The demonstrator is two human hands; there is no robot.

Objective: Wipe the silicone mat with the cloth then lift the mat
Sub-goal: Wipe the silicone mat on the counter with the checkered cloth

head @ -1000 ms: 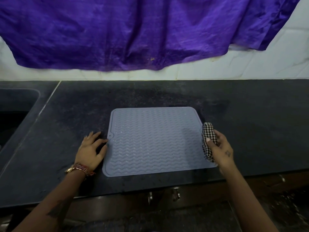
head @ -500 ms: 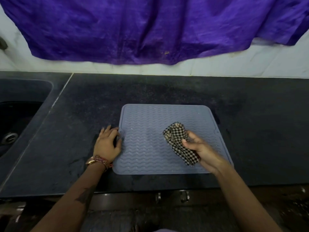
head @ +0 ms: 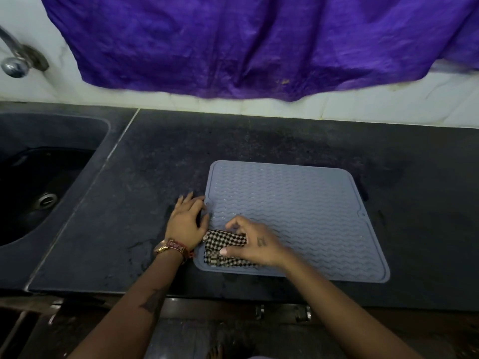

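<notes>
On a dark stone counter (head: 155, 229), seen from above by the head camera, one grey-blue silicone mat (head: 305, 216) lies flat, its surface ribbed with wavy lines. Two bare hands reach in from the bottom of the view. The right hand (head: 256, 244) is over the mat's near left corner, its fingers curled around one folded black-and-white checked cloth (head: 223, 240), which it holds down against the mat. The hand covers part of the cloth, so the cloth's full outline cannot be made out. The left hand (head: 188, 218) lies with relaxed, mostly straight fingers on the counter, its fingertips touching the mat's left edge near a small notch; it holds nothing. Its wrist carries one gold-coloured watch (head: 162, 247) and a reddish band (head: 178, 246) just beside it.

To the left, one dark sink (head: 77, 130) with a round metal drain (head: 46, 199) is cut off by the picture's edge. Above it, one metal tap (head: 18, 60) is only partly visible. A wrinkled purple sheet (head: 246, 45) hangs over the pale wall (head: 388, 104), running past the top edge. Below the counter the space is dim and hard to read; two small metal fittings (head: 302, 313) show there.
</notes>
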